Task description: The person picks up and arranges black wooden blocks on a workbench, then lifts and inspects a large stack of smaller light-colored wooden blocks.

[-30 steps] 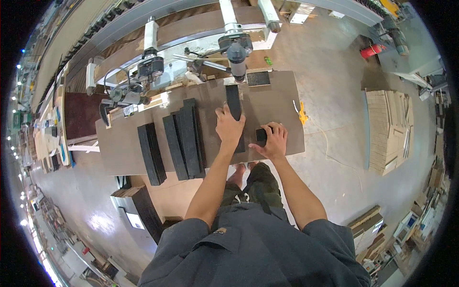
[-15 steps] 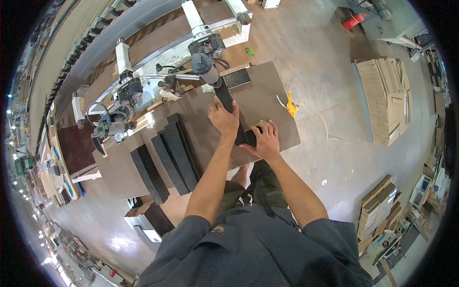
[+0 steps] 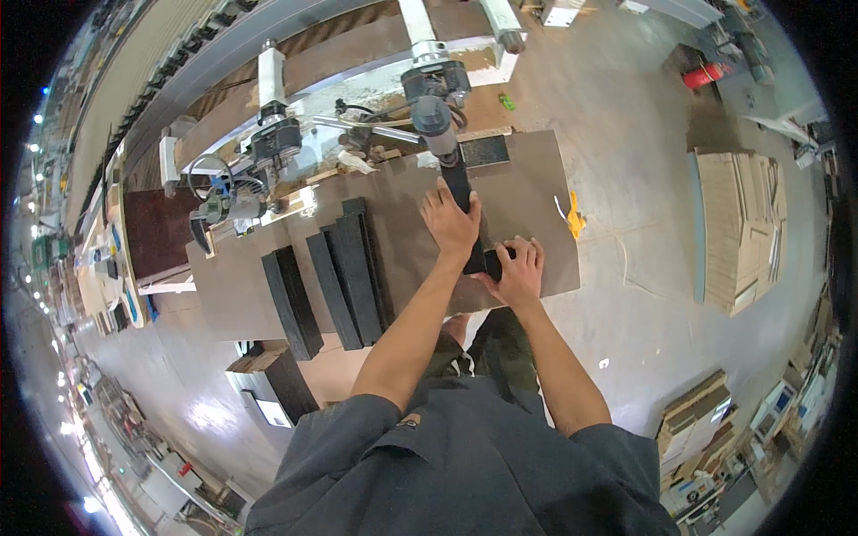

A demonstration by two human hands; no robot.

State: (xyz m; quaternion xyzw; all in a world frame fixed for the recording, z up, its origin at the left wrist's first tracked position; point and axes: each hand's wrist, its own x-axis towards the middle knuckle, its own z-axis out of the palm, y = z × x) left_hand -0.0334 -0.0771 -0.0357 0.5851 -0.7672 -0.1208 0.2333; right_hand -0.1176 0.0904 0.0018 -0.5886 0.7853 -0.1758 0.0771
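Note:
A long black board (image 3: 458,185) lies on the brown tabletop (image 3: 536,196), its far end beneath a grey cylindrical machine head (image 3: 435,125). My left hand (image 3: 451,221) grips the board partway along, thumb on its right side and fingers over the left. Close to the near end, my right hand (image 3: 517,275) is closed on a short black block (image 3: 493,263) set against the board's right side; the fingers partly cover it. To the left of my arms, several black boards (image 3: 359,268) lie side by side, with another black stack (image 3: 292,302) beyond them.
More machine heads on white arms (image 3: 273,134) line the table's far side. A dark flat plate (image 3: 485,151) sits by the working head. A yellow tool (image 3: 575,214) with a hose is at the right edge. Stacked panels (image 3: 737,223) stand on the floor at right.
The whole view has shifted, so the table and machine appear farther right. Both hands keep nearly the same hold on the black board and block.

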